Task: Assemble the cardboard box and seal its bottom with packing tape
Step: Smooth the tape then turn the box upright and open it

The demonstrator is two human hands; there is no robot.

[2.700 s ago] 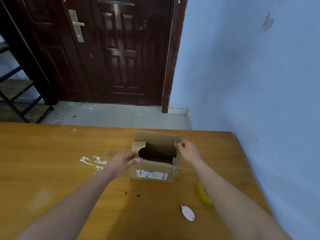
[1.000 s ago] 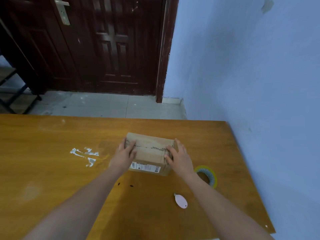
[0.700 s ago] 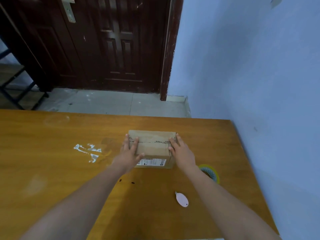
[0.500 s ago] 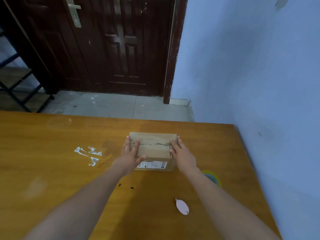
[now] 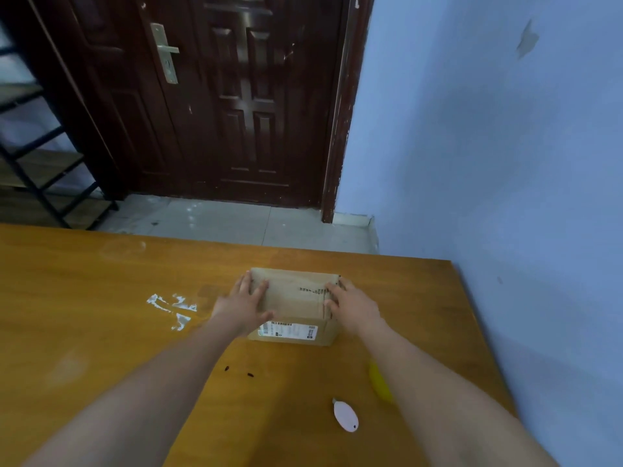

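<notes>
Cardboard box (image 5: pixel 294 298) is seen standing near the middle of the wooden worktop (image 5: pixel 84 298), flaps folded flat on top, label on the near side. Left hand (image 5: pixel 243 306) is laid on the left flap, fingers straight, pressing down. Right hand (image 5: pixel 354 306) is laid likewise on the right end. Nothing is gripped. A yellow tape roll (image 5: pixel 379 382) is partly hidden beside the right forearm; a pale oval cutter (image 5: pixel 345 416) lies nearer.

A dark brown panelled door (image 5: pixel 236 96) with a metal handle (image 5: pixel 167 52) stands at the far side. On the right is a pale blue wall (image 5: pixel 488 146). The floor (image 5: pixel 236 224) has grey tiles. A black metal shelf (image 5: pixel 40 156) stands far left, and the orange-brown wooden table (image 5: pixel 84 315) is near.
</notes>
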